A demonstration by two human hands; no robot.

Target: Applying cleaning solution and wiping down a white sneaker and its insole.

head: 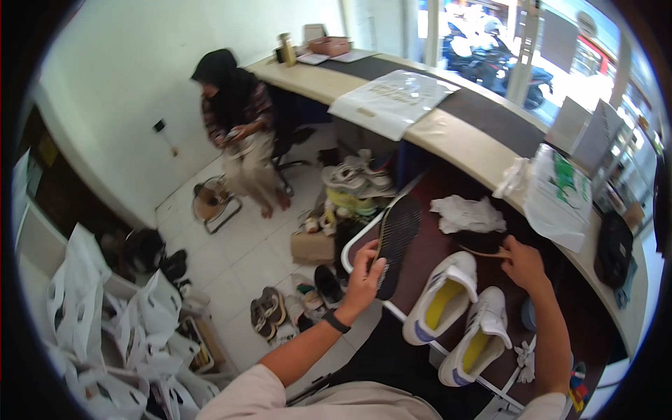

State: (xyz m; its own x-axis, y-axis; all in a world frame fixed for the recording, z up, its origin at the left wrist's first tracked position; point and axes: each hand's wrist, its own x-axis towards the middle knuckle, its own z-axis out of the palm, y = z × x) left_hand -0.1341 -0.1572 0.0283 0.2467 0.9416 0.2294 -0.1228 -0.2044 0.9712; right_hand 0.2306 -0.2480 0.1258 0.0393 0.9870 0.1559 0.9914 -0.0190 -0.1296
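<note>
My left hand (364, 278) grips the edge of a black shoe insole (397, 247), held upright over the left edge of the dark red table. The wooden handle of a brush (480, 242) with dark bristles is in my right hand (522, 262), beside a crumpled whitish cloth or plastic (468, 213). Between my forearms stand two white sneakers, one (443, 299) at the left and the other (479, 338) at the right, both with yellow inside. A small white crumpled piece (525, 361) lies right of them.
Across the floor sits a person (236, 115) on a chair. Several shoes (281, 315) stand on the tiles, with more piled (349, 178) under the counter (451, 128). White bags (152, 315) crowd the lower left. A fan (212, 202) stands near the person.
</note>
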